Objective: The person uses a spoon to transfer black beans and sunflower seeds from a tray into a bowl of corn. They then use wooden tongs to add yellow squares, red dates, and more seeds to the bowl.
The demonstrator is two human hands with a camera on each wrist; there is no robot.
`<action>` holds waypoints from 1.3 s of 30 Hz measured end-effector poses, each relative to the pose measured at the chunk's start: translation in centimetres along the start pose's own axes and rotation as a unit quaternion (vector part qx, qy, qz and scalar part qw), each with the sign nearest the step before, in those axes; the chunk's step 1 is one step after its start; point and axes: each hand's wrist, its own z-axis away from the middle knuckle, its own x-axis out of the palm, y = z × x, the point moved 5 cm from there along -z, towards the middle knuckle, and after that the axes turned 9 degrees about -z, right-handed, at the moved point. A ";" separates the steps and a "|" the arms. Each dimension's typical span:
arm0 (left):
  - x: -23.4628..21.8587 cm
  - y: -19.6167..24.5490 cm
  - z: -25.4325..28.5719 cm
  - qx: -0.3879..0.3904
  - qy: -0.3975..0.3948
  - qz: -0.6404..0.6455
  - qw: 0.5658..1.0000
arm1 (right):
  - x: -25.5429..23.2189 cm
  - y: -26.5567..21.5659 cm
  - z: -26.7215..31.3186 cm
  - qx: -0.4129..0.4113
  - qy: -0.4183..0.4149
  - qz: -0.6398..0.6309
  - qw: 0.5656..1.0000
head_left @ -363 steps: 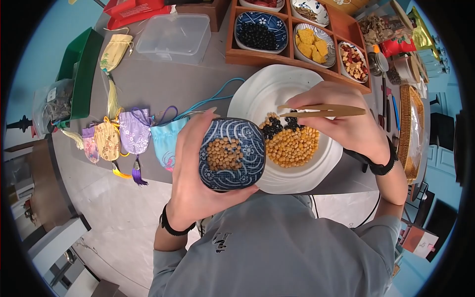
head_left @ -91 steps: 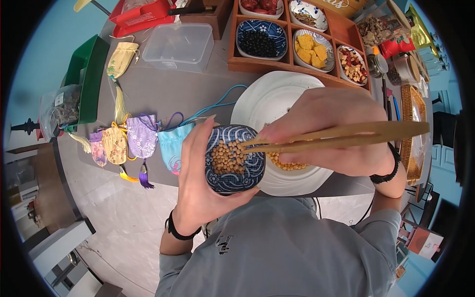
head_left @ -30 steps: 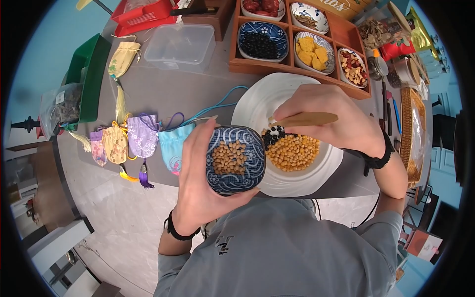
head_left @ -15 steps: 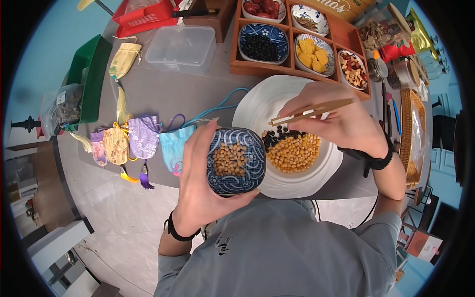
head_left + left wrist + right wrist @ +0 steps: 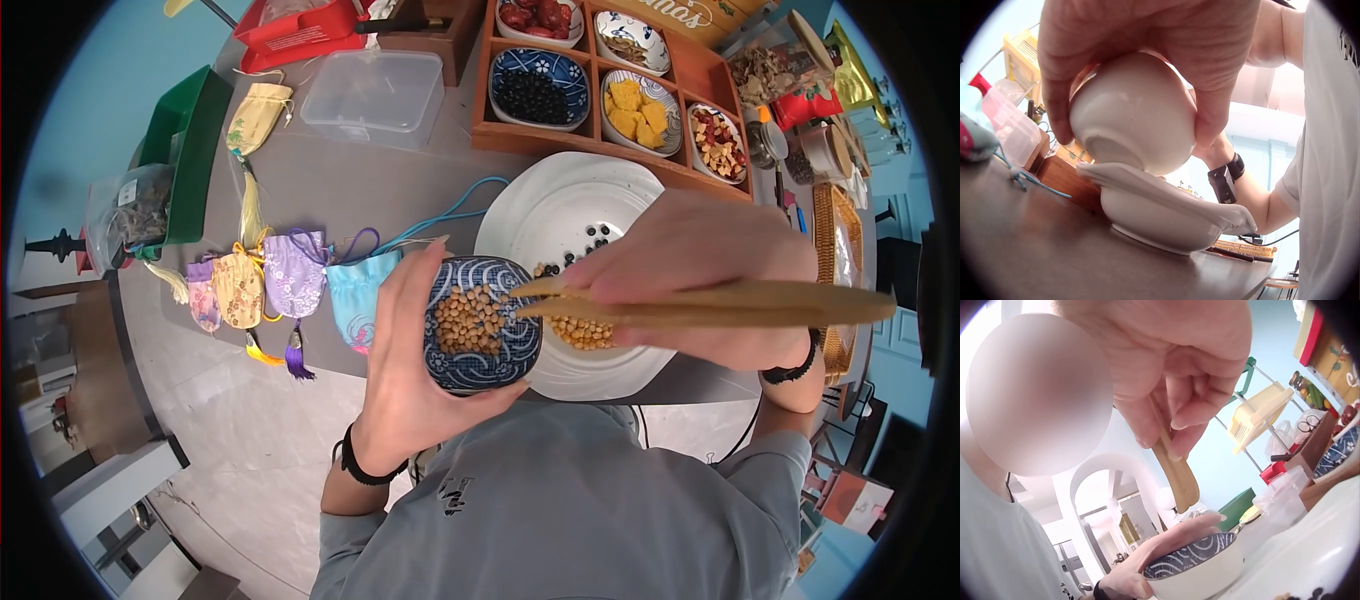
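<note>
My left hand (image 5: 392, 365) holds a small bowl (image 5: 490, 376), blue and white inside, close over the left rim of a deep white plate (image 5: 515, 215). Tan beans, likely soybeans (image 5: 468, 320), cover the bowl's bottom. With my right hand (image 5: 700, 265) I pinch bamboo tongs (image 5: 760, 303), whose tips reach over the bowl's right side. In the right wrist view the tongs (image 5: 1179, 481) point down toward the bowl (image 5: 1200, 578). Yellow kernels (image 5: 583, 333) and black beans (image 5: 598, 231) lie in the plate, partly hidden under my right hand. The bowl's white underside (image 5: 1129, 115) fills the left wrist view's middle.
Behind the plate stands a divided wooden tray (image 5: 585, 140) with dishes of foodstuffs. A clear plastic box (image 5: 372, 95), a green bin (image 5: 190, 170) and several tasselled pouches (image 5: 295, 275) are at left. A wicker basket (image 5: 845, 270) and jars (image 5: 818, 155) stand at right.
My right hand has moved left with the tongs from above the plate to the bowl, where it also was three seconds ago. My left hand and the bowl are nearly still.
</note>
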 end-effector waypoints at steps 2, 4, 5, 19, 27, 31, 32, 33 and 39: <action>0.0 0.0 0.0 -0.001 0.000 0.000 1.000 | -0.4 0.7 0.2 -0.015 0.026 0.011 0.999; 0.0 0.1 0.0 0.003 -0.002 -0.004 1.000 | -0.7 1.5 0.4 0.001 0.046 0.041 0.998; -0.1 0.1 0.0 0.006 -0.003 -0.005 1.000 | -0.7 2.0 0.5 0.017 0.054 0.060 0.997; 0.1 0.0 0.0 -0.004 -0.005 0.002 1.000 | 2.3 6.8 1.7 0.085 -0.054 0.008 0.995; 0.1 0.0 0.0 -0.007 -0.006 -0.002 1.000 | 2.4 6.7 1.9 0.088 -0.063 -0.001 0.994; 0.1 0.0 0.0 -0.006 -0.005 -0.005 1.000 | 2.6 6.8 1.9 0.090 -0.063 0.009 0.994; 0.1 0.0 0.0 -0.005 -0.005 -0.005 1.000 | 2.6 6.8 2.0 0.090 -0.064 0.013 0.994; 0.1 0.0 0.0 -0.003 -0.004 -0.004 1.000 | 2.6 6.8 2.0 0.090 -0.065 0.018 0.994; 0.1 0.0 0.0 0.003 0.000 -0.003 1.000 | 1.6 6.1 2.1 0.082 -0.037 0.029 0.996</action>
